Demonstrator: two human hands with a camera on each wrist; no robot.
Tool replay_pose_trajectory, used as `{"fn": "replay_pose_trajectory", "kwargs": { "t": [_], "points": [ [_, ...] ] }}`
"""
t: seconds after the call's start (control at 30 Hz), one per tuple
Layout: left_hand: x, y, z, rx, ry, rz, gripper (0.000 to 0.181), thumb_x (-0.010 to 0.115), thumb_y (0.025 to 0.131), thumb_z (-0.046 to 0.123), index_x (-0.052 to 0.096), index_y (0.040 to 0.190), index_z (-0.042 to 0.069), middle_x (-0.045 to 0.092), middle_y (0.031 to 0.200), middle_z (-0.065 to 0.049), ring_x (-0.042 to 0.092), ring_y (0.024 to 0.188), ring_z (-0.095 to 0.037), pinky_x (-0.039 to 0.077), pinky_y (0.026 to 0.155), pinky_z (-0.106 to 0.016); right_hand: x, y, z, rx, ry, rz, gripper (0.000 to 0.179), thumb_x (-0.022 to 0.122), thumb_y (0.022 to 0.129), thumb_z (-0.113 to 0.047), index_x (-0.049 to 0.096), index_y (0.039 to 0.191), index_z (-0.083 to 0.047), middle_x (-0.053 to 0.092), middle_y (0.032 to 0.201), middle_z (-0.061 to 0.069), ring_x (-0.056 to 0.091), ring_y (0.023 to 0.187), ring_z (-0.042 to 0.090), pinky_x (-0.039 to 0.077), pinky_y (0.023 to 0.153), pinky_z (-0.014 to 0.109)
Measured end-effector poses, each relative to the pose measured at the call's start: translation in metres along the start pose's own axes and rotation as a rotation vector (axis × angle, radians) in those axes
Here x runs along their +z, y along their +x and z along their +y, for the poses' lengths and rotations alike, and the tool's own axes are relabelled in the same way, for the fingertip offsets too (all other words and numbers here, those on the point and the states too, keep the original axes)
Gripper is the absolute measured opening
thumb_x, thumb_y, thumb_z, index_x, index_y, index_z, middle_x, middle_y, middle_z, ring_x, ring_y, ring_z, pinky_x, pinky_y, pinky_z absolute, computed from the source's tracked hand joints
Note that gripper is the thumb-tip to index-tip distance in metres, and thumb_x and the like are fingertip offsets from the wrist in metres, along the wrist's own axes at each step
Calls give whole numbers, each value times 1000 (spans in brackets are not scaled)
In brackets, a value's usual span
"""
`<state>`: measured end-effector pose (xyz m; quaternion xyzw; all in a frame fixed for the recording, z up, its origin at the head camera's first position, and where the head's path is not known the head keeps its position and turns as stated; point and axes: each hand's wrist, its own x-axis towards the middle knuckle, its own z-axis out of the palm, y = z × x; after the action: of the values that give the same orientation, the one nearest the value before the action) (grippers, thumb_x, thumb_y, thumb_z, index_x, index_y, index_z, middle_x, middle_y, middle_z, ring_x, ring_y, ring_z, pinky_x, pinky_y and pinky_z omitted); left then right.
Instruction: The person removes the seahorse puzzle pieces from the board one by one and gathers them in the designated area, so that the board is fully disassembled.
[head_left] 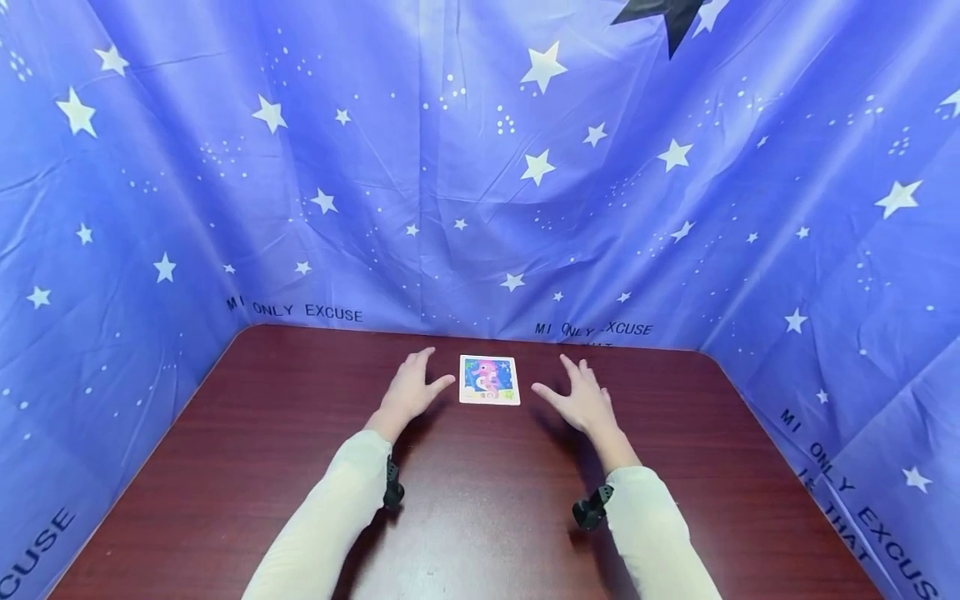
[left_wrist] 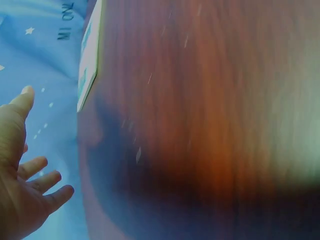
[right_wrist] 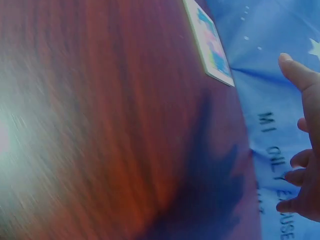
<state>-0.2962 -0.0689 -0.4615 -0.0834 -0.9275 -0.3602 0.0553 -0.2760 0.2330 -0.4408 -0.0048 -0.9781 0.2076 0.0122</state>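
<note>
A square picture board (head_left: 489, 380) with a white border lies flat on the dark red-brown table; it shows a pink seahorse on a blue background. To its left hovers my left hand (head_left: 411, 387), fingers spread and thumb toward the board, apart from it. My right hand (head_left: 582, 397) is held on the other side in much the same way, also touching nothing. In the left wrist view the board (left_wrist: 90, 55) appears edge-on beyond the thumb. The right wrist view shows the board (right_wrist: 211, 45) as a thin, flat piece, with the right hand (right_wrist: 307, 140) apart from it.
The wooden table (head_left: 487, 517) has rounded far corners. Blue cloth (head_left: 420, 167) printed with white stars and black lettering hangs behind it and along both sides. Each wrist carries a small black camera, one on the left (head_left: 393, 485) and one on the right (head_left: 592, 508).
</note>
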Motion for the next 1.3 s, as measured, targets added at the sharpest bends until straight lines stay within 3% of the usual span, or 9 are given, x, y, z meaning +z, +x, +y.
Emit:
{"fn": "replay_pose_trajectory", "kwargs": {
  "t": [0.23,0.4,0.7,0.97,1.3],
  "points": [
    [27,-5,10,-19,-31,0,62,64,87,34,42,137,5,50,130,-20,47,123,-35,38,104,-47,29,0,-18,-67,153,30,82,60,82,-55,34,144,-7,31,148,23,27,139,38,28,110,54],
    [38,-4,19,-18,-17,14,55,64,87,33,47,132,6,55,124,-16,50,117,-32,41,101,-44,42,1,-28,-93,183,56,76,65,82,-47,41,139,-4,44,141,20,36,135,35,31,109,48],
    [51,-2,33,10,143,-13,50,64,88,31,52,129,5,58,120,-17,53,112,-34,44,95,-46,59,3,-45,-114,173,52,67,66,82,-40,48,133,-1,51,134,19,47,126,32,37,105,45],
    [53,-8,37,16,250,-33,37,63,88,28,60,118,6,61,111,-13,54,104,-31,46,89,-44,67,5,-51,-195,110,40,56,65,84,-35,55,125,2,57,125,20,53,117,34,42,99,46],
    [45,-12,35,62,278,-78,24,66,86,26,67,104,10,60,102,-7,53,98,-28,47,83,-43,66,0,-46,-190,22,31,44,66,85,-33,64,115,-1,57,126,18,52,119,32,41,101,45]
  ]
}}
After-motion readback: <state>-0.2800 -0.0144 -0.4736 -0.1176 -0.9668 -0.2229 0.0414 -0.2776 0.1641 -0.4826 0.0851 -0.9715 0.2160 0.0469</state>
